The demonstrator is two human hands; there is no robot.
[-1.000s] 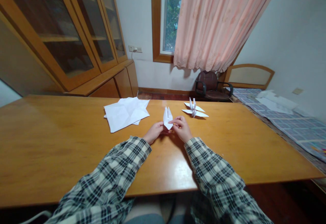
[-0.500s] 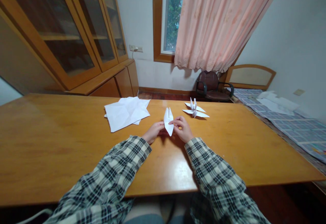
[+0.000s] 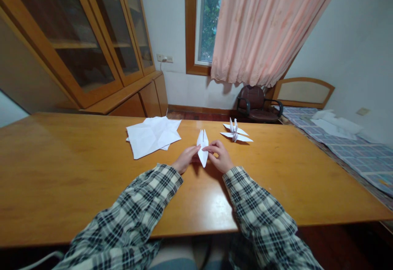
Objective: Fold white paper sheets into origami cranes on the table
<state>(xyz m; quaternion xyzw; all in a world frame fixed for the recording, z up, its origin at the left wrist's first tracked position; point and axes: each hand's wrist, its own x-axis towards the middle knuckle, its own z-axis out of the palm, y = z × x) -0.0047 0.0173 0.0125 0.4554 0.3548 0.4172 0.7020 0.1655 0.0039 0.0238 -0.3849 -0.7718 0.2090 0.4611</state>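
Note:
Between my hands is a narrow, diamond-shaped folded white paper (image 3: 203,153), split into two points at its far end. My left hand (image 3: 186,159) grips its left side, thumb on the face and the other fingers partly hidden behind it. My right hand (image 3: 220,156) pinches the right side, with fingertips lying on the paper's middle. Beyond my right hand, two folded paper cranes (image 3: 236,135) stand close together, wings spread. To the left lies a loose stack of creased white paper sheets (image 3: 150,137).
The wooden table (image 3: 76,172) spans the view. A glass-door cabinet (image 3: 101,37) stands at the back left. Behind the table are a brown armchair (image 3: 251,100) and a pink curtain (image 3: 270,28). A bed (image 3: 344,147) with papers on it is at the right.
My left thumb has come up onto the paper's face. The paper's near tip has dropped slightly toward me. The cranes and the sheets stay where they were.

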